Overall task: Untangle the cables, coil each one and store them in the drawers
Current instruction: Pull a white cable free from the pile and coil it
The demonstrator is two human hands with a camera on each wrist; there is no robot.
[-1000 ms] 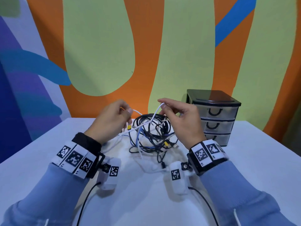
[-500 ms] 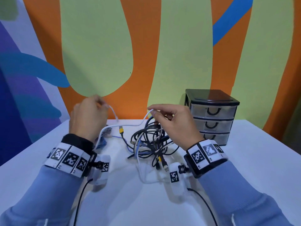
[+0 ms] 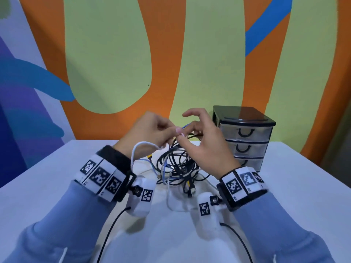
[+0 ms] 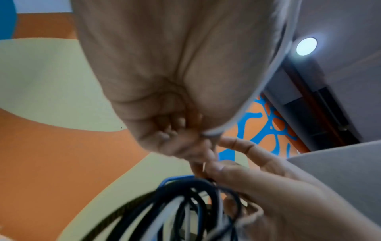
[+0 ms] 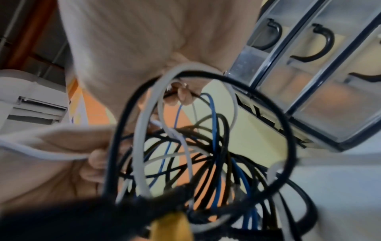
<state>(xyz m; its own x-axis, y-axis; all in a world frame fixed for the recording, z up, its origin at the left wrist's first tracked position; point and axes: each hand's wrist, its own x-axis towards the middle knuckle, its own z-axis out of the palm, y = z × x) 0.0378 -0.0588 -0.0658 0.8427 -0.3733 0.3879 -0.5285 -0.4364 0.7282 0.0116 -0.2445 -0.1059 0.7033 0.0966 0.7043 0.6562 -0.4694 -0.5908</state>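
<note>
Several thin, round, looped cables (image 3: pixel 176 166)

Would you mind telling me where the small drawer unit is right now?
In the head view the drawer unit stands at the table's far right, against the wall, just right of the right hand and the cable tangle.

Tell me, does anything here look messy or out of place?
Only the cables: black, blue and white ones lie knotted in one heap on the table. The left hand pinches a white cable. The drawer unit stands upright, all drawers closed.
</note>
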